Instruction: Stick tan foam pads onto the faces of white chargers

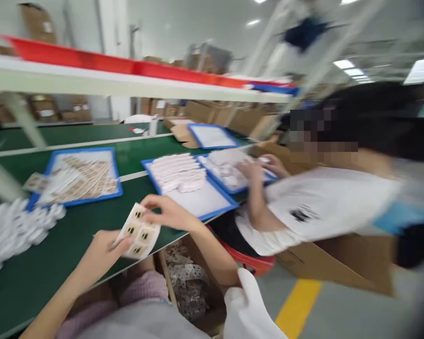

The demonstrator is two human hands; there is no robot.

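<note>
A small pale sheet bearing rows of tan squares with dark centres is held tilted above the front edge of the green table. My left hand grips its lower left side between thumb and fingers. My right hand pinches its upper right part, with thumb and fingertips on the sheet. Behind it, a blue-rimmed tray holds a loose pile of tan and white strips. Another blue-rimmed tray, to the right, carries rows of white pieces.
Many white parts lie at the left. A person at the right handles white pieces over a tray. Below the table edge stands an open box of scraps. A shelf with red bins spans above.
</note>
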